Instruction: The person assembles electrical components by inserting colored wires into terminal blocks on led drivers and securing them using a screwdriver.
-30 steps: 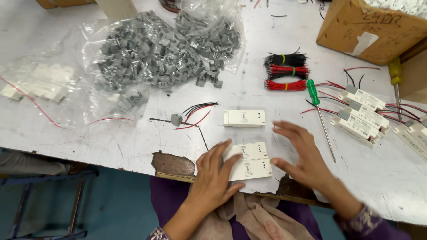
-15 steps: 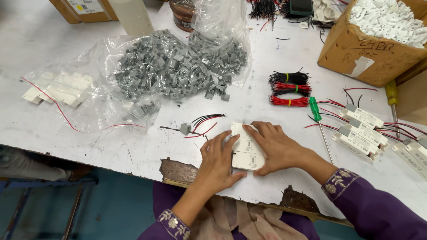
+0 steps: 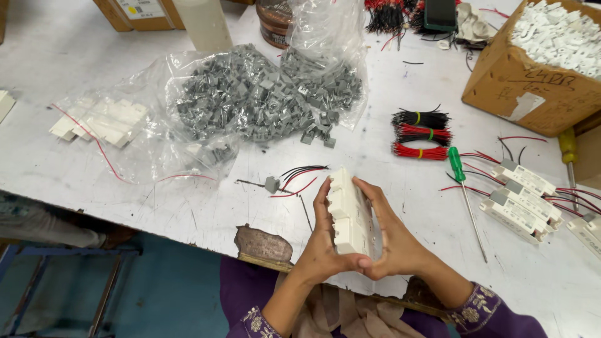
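Note:
Both my hands clasp a stack of white rectangular plastic housings [image 3: 348, 211], stood on edge just above the white table's [image 3: 188, 206] near edge. My left hand [image 3: 325, 241] presses the stack's left side and my right hand [image 3: 391, 235] presses its right side, with the thumbs meeting under it. Just left of the stack lies a small grey connector with red and black wires [image 3: 282, 180].
A clear bag of grey plastic parts [image 3: 263, 100] lies ahead, a bag of white parts [image 3: 100, 122] at the left. To the right are bundles of red and black wires [image 3: 419, 133], a green-handled screwdriver [image 3: 463, 188], wired white housings [image 3: 523, 197] and a cardboard box of white parts [image 3: 544, 62].
My hands gathered the separate white housings lying flat on the table, pushed them together and lifted them as one stack standing on edge.

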